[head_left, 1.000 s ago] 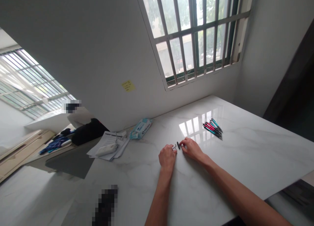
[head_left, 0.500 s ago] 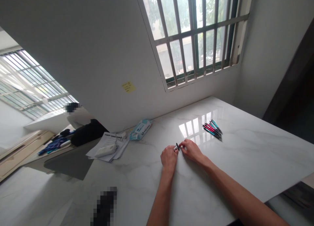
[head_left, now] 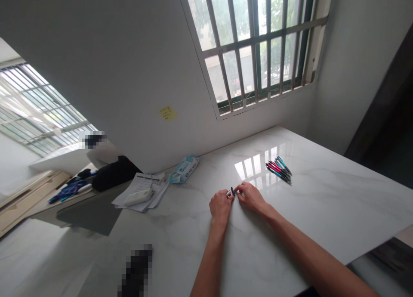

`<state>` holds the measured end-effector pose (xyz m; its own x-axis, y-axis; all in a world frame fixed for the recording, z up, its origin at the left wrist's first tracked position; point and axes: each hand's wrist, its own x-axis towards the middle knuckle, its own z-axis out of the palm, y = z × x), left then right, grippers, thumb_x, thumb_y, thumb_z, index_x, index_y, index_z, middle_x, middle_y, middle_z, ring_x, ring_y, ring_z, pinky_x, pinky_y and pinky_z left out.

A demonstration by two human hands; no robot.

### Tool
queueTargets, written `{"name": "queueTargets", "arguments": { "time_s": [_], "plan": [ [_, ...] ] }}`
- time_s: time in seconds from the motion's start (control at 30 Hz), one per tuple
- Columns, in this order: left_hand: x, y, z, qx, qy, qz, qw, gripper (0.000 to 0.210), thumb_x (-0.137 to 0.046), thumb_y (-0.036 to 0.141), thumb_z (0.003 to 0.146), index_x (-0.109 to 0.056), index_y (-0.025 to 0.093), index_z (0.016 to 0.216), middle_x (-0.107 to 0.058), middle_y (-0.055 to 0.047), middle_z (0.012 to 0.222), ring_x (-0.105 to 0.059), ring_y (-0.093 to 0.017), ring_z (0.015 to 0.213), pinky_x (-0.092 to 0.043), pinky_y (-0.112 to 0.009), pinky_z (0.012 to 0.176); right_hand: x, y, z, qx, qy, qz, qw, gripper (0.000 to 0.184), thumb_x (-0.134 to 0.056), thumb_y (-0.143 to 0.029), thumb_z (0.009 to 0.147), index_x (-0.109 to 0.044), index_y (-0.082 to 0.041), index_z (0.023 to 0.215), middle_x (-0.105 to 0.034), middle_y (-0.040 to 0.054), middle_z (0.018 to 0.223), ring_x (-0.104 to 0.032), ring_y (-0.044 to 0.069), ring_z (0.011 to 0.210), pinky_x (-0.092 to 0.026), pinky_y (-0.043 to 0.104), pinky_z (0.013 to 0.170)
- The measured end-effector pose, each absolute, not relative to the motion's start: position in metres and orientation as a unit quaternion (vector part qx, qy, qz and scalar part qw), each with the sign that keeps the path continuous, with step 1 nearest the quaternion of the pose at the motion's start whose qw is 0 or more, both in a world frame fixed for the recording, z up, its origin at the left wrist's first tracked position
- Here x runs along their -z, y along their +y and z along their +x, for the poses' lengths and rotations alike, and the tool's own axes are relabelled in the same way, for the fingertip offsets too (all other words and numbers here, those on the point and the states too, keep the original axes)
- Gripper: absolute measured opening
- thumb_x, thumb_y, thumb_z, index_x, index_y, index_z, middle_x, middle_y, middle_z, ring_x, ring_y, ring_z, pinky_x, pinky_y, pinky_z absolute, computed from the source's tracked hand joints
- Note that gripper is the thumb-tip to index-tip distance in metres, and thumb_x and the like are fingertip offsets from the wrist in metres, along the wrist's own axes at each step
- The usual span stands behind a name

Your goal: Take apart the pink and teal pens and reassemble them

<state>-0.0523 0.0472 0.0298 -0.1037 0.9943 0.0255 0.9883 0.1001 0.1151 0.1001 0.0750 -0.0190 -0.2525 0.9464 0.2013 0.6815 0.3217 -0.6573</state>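
My left hand [head_left: 220,204] rests on the marble-patterned table, its fingers closed around a small black-and-white object [head_left: 232,191]. That object has a white part at the left fingers and a dark, narrow, upright piece facing my other hand; its kind is too small to make out. Just to the right, my right hand [head_left: 251,196] lies with curled fingers, thumb and forefinger pinched close by the dark piece. What those fingertips hold, if anything, is hidden. Beyond it, to the right, lies a bunch of pens [head_left: 279,169] with red, teal and black barrels.
A blue-and-white wipes pack [head_left: 185,169] lies near the wall. Left of it are papers [head_left: 142,185] with a white device [head_left: 138,197] on top. A yellow note [head_left: 167,113] sticks to the wall below a barred window [head_left: 258,43]. Another person [head_left: 106,155] is at the far left.
Both hands stay almost in place around the small object, with only slight finger movement. The whole view has shifted a little.
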Motion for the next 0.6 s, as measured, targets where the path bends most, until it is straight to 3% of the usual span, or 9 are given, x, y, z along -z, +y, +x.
{"name": "queueTargets", "arguments": {
  "time_s": [0.6],
  "plan": [
    [-0.0338,0.0547,-0.0524,-0.046,0.757,0.651,0.032,0.018,-0.065,0.038,0.094,-0.078,0.025,0.097,-0.079,-0.011,0.102,-0.073,-0.025,0.094,-0.046,-0.028,0.074,0.0121,0.0703,0.1002,-0.220,-0.760,-0.539,0.289,0.025,-0.059,-0.019,0.094,-0.080,-0.022,0.106,-0.072,0.0076,0.100,-0.067,0.021,0.094,-0.046,0.027,0.085]
  ]
}}
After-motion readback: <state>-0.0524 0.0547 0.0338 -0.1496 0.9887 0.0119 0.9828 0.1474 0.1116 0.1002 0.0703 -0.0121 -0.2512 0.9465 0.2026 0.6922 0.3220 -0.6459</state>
